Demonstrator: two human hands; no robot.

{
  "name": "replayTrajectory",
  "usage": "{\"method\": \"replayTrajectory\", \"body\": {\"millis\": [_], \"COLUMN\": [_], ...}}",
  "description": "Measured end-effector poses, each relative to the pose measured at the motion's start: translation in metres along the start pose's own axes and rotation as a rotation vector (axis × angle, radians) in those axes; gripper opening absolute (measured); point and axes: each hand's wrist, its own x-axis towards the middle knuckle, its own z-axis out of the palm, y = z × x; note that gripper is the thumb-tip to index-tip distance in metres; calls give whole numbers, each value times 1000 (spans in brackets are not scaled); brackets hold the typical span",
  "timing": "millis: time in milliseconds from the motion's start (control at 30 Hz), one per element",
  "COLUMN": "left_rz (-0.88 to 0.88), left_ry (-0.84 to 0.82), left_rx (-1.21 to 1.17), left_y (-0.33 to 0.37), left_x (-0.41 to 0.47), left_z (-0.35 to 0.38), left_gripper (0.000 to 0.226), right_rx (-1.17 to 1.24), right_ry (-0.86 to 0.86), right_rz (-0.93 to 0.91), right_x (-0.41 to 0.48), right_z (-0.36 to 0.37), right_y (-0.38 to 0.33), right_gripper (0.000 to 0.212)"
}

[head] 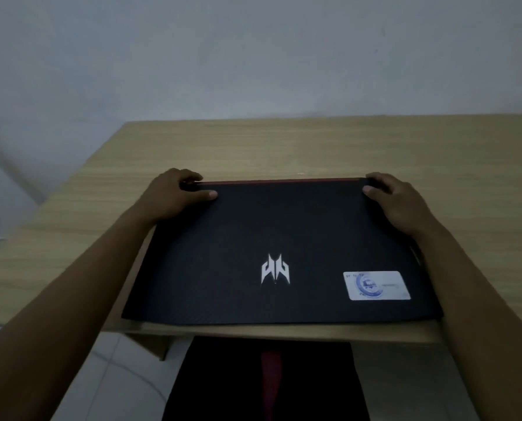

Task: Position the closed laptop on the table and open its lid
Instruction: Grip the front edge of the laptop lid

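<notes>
A closed black laptop (284, 238) with a silver logo, a white sticker and a red strip along its far edge lies flat on the light wooden table (314, 147), close to the near edge. My left hand (174, 192) grips the far left corner, thumb on the lid and fingers curled over the far edge. My right hand (396, 199) holds the far right corner the same way. The lid is down.
A pale wall stands behind the table. The table's left edge runs diagonally at the left, with tiled floor (116, 375) below. Dark clothing (268, 381) shows under the near table edge. Bare tabletop stretches beyond the laptop.
</notes>
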Motion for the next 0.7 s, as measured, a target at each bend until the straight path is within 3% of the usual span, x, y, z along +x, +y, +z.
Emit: {"method": "replayTrajectory", "body": {"millis": [200, 700], "left_rz": [-46, -46], "left_ry": [126, 160], "left_rx": [-443, -535], "left_y": [-31, -26], "left_x": [-12, -10], "left_z": [5, 10], "left_gripper": [45, 40], "right_rx": [61, 124], "right_ry": [43, 119], "right_rz": [26, 27], "right_x": [-2, -9], "right_z": [2, 1], "right_y": [-1, 3], "right_gripper": [40, 36]}}
